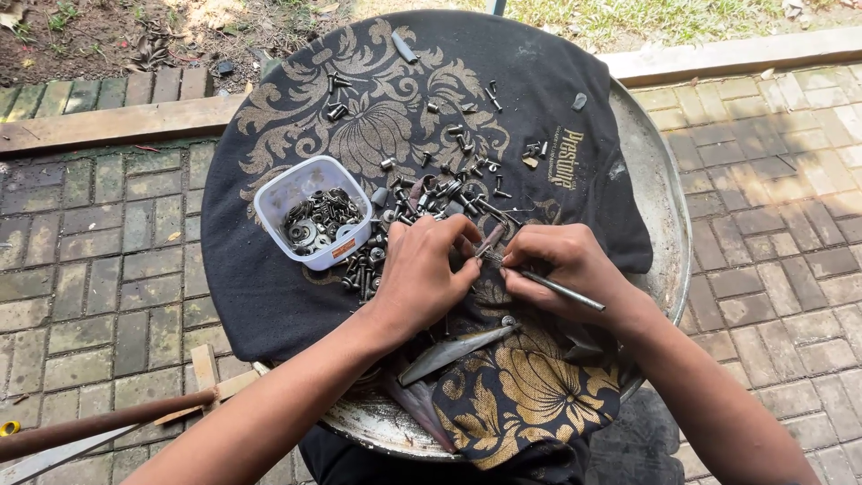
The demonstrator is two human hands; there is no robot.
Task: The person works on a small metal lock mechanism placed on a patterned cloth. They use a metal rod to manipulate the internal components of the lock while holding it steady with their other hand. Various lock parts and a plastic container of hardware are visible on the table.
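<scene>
Head view: both hands at the bolt pile

Left hand point(422, 274) curls, fingertips pinching a small part I can't make out. Right hand point(566, 265) grips a thin metal rod point(548, 283). Both sit mid-cloth point(269, 296) on the round tray point(660, 207), just right of the plastic tub point(314, 211) near its left edge.

Tip of the thin metal rod point(552, 287) hidden among the fingers point(467, 269); small part there too small to tell.
</scene>
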